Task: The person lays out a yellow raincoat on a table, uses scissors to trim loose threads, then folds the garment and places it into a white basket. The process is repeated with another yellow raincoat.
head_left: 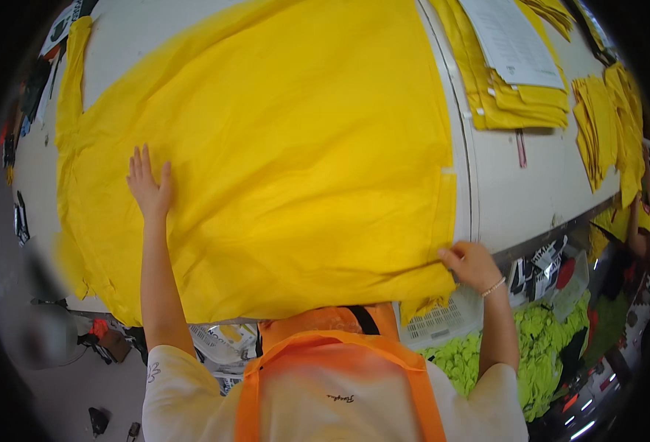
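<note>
A wide, thin yellow cloth (303, 147) is spread over the table, wrinkled, with its near edge hanging over the table's front. At its far left a long narrow strip runs away from me, and a small white tag shows at its right edge. My left hand (149, 184) lies flat on the left part of the cloth, fingers stretched out. At the near right corner my right hand (474, 265) is closed, thumb and fingers pinching the cloth's edge.
A pale table (502, 191) extends right, with folded yellow cloths (516, 107) under a printed sheet (513, 40), a small pink-handled tool (522, 149) and more yellow pieces (594, 125). Below are a white plastic basket (443, 324) and lime-green cloth (539, 346). Another person's arm (637, 228) shows far right.
</note>
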`<state>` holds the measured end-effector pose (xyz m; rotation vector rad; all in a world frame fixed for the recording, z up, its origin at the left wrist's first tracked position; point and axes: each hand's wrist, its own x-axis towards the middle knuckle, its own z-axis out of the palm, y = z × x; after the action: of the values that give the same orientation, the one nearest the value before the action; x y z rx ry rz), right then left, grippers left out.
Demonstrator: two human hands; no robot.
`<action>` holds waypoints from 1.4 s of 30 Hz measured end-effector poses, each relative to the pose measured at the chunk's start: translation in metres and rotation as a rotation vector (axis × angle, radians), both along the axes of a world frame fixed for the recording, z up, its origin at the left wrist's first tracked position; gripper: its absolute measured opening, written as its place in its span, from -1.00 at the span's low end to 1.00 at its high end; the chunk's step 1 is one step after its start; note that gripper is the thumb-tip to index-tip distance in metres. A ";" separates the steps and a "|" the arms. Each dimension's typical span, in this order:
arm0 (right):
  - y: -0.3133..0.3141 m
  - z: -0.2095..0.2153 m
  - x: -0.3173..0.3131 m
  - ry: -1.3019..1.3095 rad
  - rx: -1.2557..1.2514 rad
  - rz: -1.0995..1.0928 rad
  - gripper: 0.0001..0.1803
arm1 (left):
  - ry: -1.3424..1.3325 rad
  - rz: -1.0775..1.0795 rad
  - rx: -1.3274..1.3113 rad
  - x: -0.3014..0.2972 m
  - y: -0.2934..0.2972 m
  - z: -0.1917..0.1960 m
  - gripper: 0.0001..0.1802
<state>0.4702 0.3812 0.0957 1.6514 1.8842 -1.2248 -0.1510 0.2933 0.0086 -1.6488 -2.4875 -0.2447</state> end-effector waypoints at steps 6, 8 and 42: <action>-0.070 -0.006 0.021 0.286 -0.438 -0.267 -0.72 | -0.087 0.166 -0.100 -0.018 -0.039 -0.028 -0.30; -0.076 -0.006 0.022 0.313 -0.242 -0.341 -0.64 | -0.141 0.183 -0.094 -0.013 -0.021 -0.028 -0.29; -0.190 -0.133 0.003 0.471 0.144 -1.475 -0.46 | -1.490 1.066 0.998 -0.187 -0.610 -0.070 -0.25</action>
<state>0.4735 0.1908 -0.0371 3.1768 0.6183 -2.0653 -0.3382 -0.3163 -0.0614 0.6203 -2.4497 -2.5173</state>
